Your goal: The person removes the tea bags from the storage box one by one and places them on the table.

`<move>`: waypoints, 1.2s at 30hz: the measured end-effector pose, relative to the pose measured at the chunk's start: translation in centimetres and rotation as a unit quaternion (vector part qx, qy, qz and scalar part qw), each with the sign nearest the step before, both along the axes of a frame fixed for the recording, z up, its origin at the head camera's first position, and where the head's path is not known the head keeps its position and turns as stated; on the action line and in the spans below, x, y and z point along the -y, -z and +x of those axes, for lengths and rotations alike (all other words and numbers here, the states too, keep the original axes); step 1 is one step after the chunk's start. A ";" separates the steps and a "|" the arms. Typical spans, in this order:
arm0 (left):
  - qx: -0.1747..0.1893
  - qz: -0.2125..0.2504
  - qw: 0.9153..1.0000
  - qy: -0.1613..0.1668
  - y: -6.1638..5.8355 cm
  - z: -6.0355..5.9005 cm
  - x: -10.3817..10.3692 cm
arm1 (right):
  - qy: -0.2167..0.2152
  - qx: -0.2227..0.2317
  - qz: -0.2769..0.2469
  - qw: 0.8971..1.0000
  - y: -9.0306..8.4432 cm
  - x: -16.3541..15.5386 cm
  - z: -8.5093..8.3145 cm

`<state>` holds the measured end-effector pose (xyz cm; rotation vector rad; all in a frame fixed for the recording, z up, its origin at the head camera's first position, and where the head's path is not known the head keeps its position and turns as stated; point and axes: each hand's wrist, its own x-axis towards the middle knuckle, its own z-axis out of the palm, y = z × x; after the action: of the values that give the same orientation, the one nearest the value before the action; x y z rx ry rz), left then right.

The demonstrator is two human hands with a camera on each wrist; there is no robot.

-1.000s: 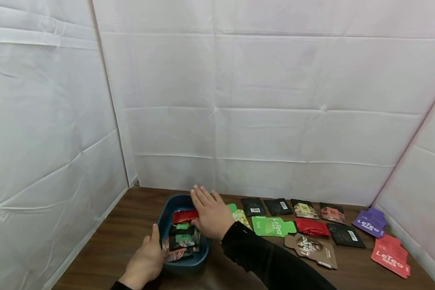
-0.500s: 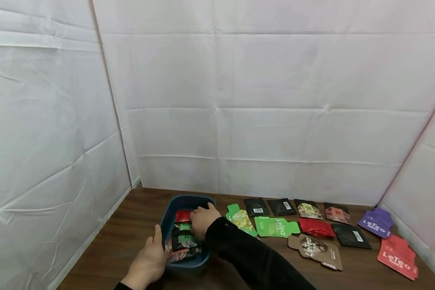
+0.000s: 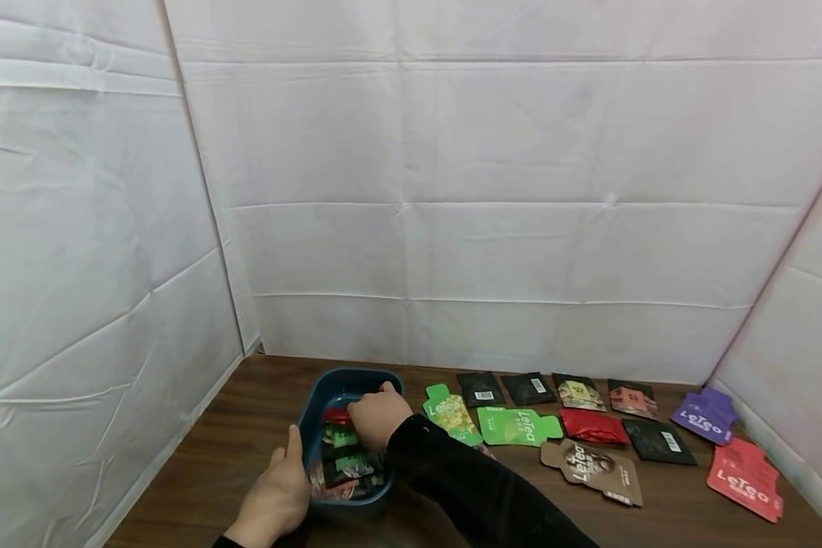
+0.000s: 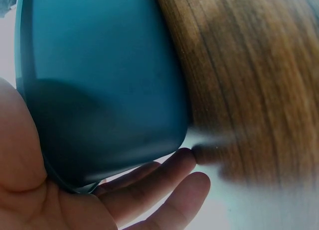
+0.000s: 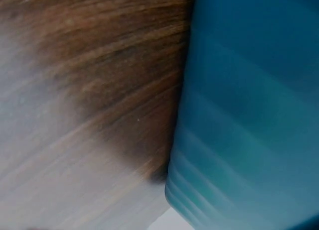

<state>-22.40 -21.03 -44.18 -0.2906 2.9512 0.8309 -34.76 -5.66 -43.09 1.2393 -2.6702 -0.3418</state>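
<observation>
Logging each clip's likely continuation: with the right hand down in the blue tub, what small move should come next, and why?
Probably lift the right hand straight up out of the blue tub with one packet. Its fingers curl down among the packets in the tub, though what they grip is hidden. The left hand holds the tub's near-left rim, steadying it, and sorted packets on the table lie to the right.

the head view looks forward and down over the wooden table [image 3: 246, 426] from well back. both wrist views sit pressed close against the blue tub [image 4: 99, 75], whose outer wall all three share.
</observation>
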 end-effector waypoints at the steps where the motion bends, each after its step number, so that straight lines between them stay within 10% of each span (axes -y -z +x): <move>1: -0.001 0.001 1.000 0.001 0.0 0.0 0.0 | -0.002 -0.005 -0.001 1.000 -0.2 -0.1 0.0; 10: 0.017 -0.001 1.000 -0.002 0.1 -0.1 0.1 | -0.016 0.001 -0.085 0.996 -3.9 -3.6 -1.2; 20: 0.029 -0.016 0.999 0.004 -0.5 -0.2 0.5 | -0.048 -0.091 -0.095 0.990 -10.4 -12.4 -0.6; 28: -0.014 -0.020 0.999 0.028 -0.2 0.4 0.4 | -0.052 -0.191 -0.025 0.980 -8.8 -20.4 1.3; 36: 0.010 -0.008 1.000 0.026 -0.3 0.3 0.5 | -0.039 -0.164 0.029 0.985 -5.2 -24.1 4.5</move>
<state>-22.12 -21.50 -43.92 -0.2210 2.9349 0.7955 -30.21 18.44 -37.85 1.1814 -2.3421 -0.5616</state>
